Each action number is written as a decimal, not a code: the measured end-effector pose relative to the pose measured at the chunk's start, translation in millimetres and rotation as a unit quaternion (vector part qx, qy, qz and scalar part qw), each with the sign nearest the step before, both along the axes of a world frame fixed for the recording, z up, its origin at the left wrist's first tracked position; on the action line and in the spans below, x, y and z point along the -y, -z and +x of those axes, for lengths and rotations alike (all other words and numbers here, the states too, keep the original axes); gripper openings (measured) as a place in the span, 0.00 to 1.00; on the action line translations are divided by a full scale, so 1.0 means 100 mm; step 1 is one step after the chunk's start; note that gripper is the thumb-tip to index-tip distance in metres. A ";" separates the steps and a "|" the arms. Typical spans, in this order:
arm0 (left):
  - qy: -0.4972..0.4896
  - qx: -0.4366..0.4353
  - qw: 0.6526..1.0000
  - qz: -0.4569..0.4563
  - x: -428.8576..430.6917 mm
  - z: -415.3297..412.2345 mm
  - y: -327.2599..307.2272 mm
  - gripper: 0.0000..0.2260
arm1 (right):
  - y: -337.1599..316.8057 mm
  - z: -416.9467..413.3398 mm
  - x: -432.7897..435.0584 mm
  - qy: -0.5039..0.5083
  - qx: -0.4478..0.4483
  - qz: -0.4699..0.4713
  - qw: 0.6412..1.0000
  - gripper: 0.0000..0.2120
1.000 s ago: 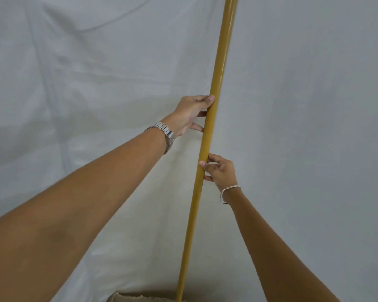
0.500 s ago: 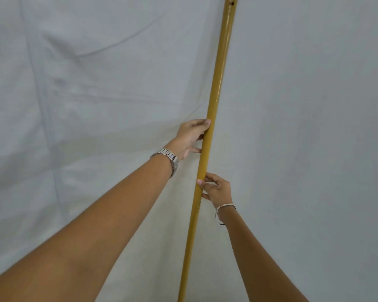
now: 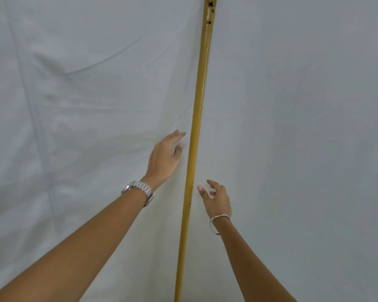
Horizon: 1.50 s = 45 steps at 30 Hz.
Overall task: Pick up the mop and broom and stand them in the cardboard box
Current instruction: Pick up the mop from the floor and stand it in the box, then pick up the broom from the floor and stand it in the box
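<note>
A long yellow handle stands almost upright against a white sheet, running from the top edge to the bottom edge of the view; whether it belongs to the mop or the broom cannot be told, as its head is out of frame. My left hand, with a metal watch at the wrist, is just left of the handle, fingers apart and off it. Lower down, my right hand, wearing a thin bangle, hovers just right of the handle, fingers spread, not touching. The cardboard box is out of view.
A wrinkled white sheet hangs behind everything and fills the whole background. The top of the handle shows dark rusty spots.
Both hands have let go of the yellow handle and drawn a little away from it. The handle now stands alone. The cardboard edge seen at the bottom a second ago is out of frame.
</note>
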<state>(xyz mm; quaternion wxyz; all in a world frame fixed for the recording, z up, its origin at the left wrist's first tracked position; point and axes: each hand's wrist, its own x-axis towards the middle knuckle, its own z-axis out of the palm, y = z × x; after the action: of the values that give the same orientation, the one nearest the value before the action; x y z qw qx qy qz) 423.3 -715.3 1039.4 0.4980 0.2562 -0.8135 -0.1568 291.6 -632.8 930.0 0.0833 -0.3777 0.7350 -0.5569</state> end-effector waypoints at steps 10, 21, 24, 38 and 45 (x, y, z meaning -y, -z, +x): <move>-0.165 0.107 0.957 -0.214 -0.77 -0.07 -0.33 0.26 | -0.97 -0.20 -1.11 0.186 -0.345 0.008 0.920 0.26; -0.053 0.018 0.973 -0.223 -2.52 -0.87 -0.60 0.26 | -1.72 -0.62 -2.83 0.272 -0.505 0.057 0.817 0.28; -0.035 0.003 0.972 -0.232 -2.94 -1.08 -0.66 0.26 | -1.74 -0.91 -3.34 0.268 -0.528 0.075 0.803 0.29; 0.021 0.093 0.990 -0.102 -5.23 -3.04 0.72 0.26 | -0.61 -2.99 -5.83 0.217 -0.498 0.162 0.824 0.28; 0.065 0.252 0.963 -0.077 -5.77 -3.53 2.26 0.25 | 0.97 -3.65 -6.50 0.144 -0.418 0.314 0.840 0.30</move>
<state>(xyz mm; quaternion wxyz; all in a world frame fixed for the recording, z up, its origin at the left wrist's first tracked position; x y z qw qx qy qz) 70.1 -138.7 812.9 0.2839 0.1947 -0.9371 -0.0566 -73.4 17.0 833.4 -0.1989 -0.4181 0.8817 -0.0912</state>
